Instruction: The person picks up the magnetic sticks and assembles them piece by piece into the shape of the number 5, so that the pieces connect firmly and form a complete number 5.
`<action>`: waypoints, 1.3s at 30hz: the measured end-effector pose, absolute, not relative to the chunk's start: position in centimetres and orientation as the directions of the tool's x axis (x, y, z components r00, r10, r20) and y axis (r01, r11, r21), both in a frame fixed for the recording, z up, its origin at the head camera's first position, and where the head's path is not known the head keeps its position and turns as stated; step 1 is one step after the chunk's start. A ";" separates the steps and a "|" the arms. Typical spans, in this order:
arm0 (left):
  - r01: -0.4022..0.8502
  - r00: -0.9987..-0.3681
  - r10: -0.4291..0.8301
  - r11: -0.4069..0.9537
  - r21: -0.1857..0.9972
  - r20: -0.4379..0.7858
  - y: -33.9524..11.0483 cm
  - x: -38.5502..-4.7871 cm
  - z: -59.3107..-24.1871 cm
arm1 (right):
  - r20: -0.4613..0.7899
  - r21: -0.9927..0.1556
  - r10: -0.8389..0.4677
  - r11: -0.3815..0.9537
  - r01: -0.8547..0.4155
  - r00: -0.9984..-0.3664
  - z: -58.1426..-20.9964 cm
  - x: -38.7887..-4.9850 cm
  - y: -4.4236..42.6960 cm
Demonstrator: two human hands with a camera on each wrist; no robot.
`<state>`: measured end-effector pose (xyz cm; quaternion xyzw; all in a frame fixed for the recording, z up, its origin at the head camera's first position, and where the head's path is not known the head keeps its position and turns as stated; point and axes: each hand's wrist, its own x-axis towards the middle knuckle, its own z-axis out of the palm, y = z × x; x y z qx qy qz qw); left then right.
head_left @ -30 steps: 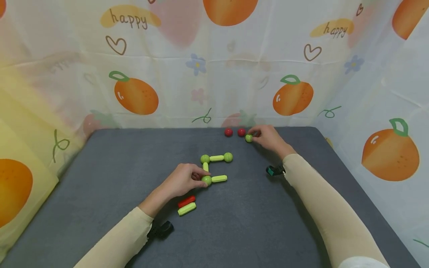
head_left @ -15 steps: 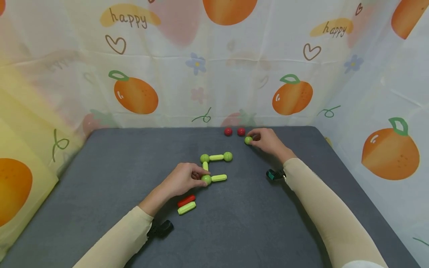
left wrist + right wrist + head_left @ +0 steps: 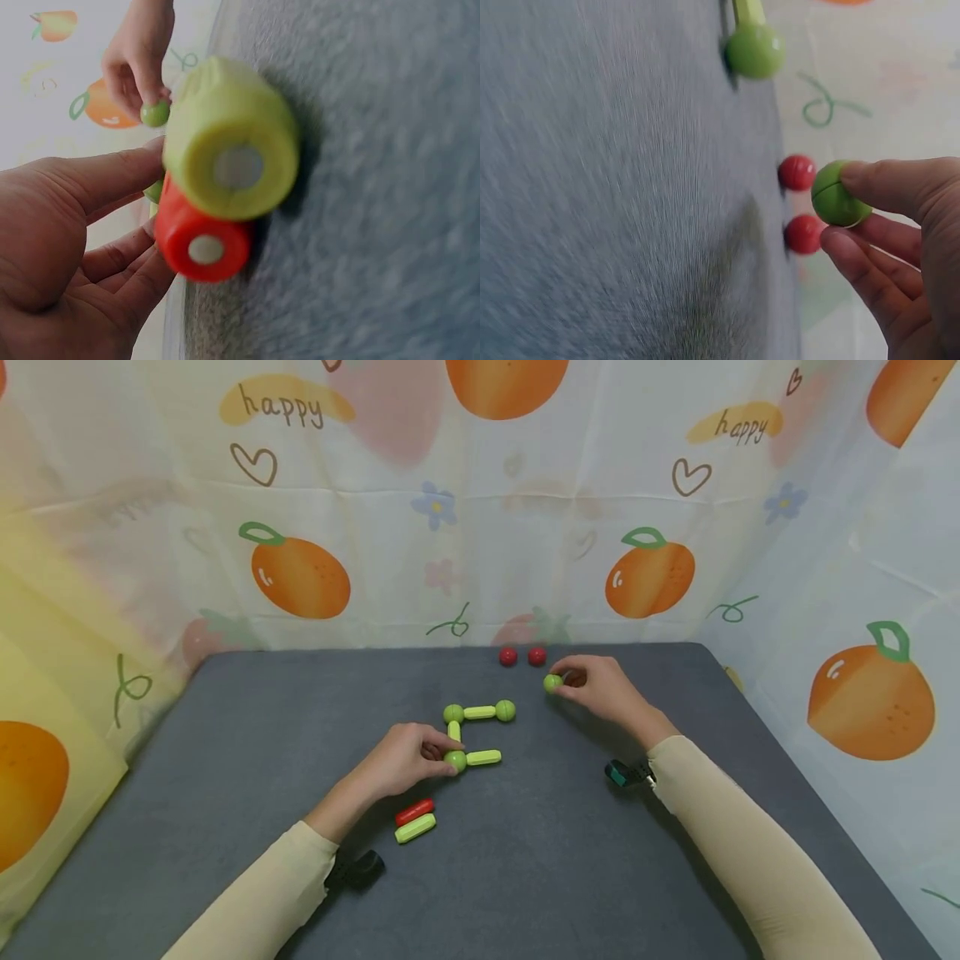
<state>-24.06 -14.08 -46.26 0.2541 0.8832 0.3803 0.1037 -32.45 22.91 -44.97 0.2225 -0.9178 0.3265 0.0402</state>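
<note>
In the head view the left hand (image 3: pixel 405 760) pinches the near-left green ball (image 3: pixel 455 762) of a linked shape made of green balls and light green rods (image 3: pixel 480 712). One rod (image 3: pixel 483 757) points right from that ball with a free end. The right hand (image 3: pixel 603 689) holds a loose green ball (image 3: pixel 552 683) between thumb and fingers, right of the shape. In the right wrist view this green ball (image 3: pixel 838 193) sits between thumb and fingertips, clear of the grey surface.
Two red balls (image 3: pixel 507 657) (image 3: pixel 537 657) lie at the table's back edge. A red rod (image 3: pixel 414 812) and a light green rod (image 3: pixel 416 828) lie side by side nearer than the left hand. A fruit-printed cloth (image 3: pixel 465 527) stands behind the grey table (image 3: pixel 525 877).
The right hand has drawn the green ball a little toward the front, away from the red balls. The left hand keeps its grip on the shape's ball.
</note>
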 end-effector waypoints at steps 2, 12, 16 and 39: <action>0.365 -0.852 0.524 0.582 0.727 0.008 -14.3 -24.3 -46.3 | 0.230 -0.582 -0.394 0.677 -0.450 -0.890 -44.9 -31.7 22.7; 0.343 -0.872 0.489 0.597 0.725 0.010 -14.9 -25.2 -46.3 | 0.260 -0.616 -0.441 0.609 -0.499 -0.859 -45.0 -28.7 20.4; 0.347 -0.871 0.492 0.604 0.718 0.008 -14.8 -25.2 -46.3 | 0.253 -0.618 -0.461 0.599 -0.509 -0.850 -45.9 -28.2 19.8; 0.327 -0.876 0.482 0.592 0.737 0.002 -15.2 -25.4 -46.5 | 0.161 -0.639 -0.534 0.584 -0.500 -0.830 -47.1 -27.5 17.9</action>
